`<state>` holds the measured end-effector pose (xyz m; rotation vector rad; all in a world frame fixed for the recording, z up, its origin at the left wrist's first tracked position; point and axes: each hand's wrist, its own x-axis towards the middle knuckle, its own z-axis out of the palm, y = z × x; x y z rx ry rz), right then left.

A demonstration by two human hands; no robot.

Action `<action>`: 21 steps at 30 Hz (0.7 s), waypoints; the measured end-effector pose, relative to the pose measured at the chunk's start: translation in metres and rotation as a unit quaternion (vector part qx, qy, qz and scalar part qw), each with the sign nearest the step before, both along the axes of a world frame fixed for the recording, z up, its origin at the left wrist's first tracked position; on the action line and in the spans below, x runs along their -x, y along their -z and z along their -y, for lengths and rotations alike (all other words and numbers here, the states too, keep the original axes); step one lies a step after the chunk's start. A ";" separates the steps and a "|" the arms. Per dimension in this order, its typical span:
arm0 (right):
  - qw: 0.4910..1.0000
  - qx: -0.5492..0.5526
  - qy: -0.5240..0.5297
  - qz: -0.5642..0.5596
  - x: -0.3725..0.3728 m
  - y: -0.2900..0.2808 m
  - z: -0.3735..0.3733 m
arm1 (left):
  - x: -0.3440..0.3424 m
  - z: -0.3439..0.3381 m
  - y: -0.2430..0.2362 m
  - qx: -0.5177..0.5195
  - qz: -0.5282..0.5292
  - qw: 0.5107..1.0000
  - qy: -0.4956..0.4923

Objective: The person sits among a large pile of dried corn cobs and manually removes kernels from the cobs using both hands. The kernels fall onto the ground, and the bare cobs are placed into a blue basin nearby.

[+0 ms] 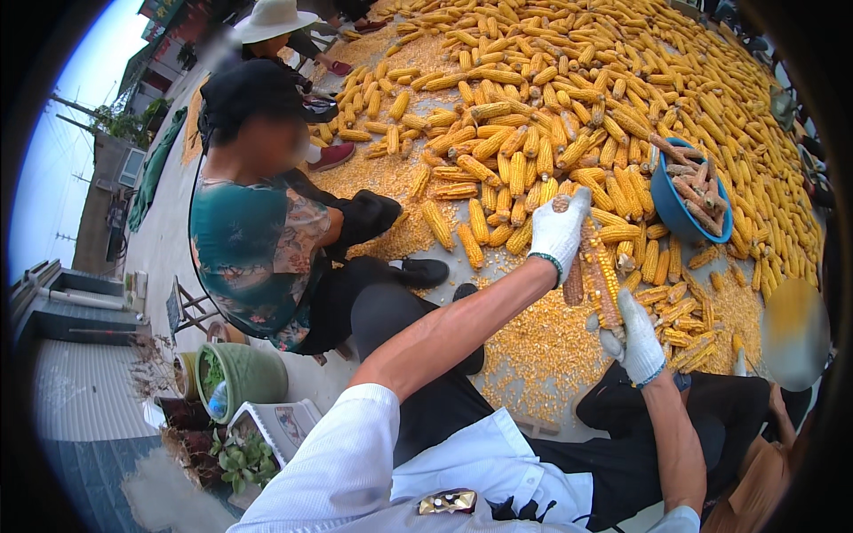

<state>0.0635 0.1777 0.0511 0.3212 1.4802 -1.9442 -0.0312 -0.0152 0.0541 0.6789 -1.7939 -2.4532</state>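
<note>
My left hand (558, 233), in a white knit glove with a green cuff, is closed around a bare reddish cob (572, 282) and lies at the upper end of a partly shelled yellow corn ear (605, 271). My right hand (633, 342), also gloved, grips that ear's lower end, and the ear stands nearly upright beside the cob. Just right of my hands, a blue basin (666, 200) holds several stripped cobs (697, 191). Loose kernels (524, 355) cover the ground below, and whole corn ears (480, 133) form a wide pile beyond.
A seated co-worker (240, 231) in a floral teal top is at my left, another person (271, 27) in a white hat farther back. Potted plants (244, 382) and a white container (271, 431) stand at the lower left. More people (773, 417) are at the right edge.
</note>
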 end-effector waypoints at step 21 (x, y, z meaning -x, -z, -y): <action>0.936 -0.274 -0.039 -0.219 0.000 0.018 0.018 | 0.003 -0.001 0.009 0.009 -0.008 1.000 0.004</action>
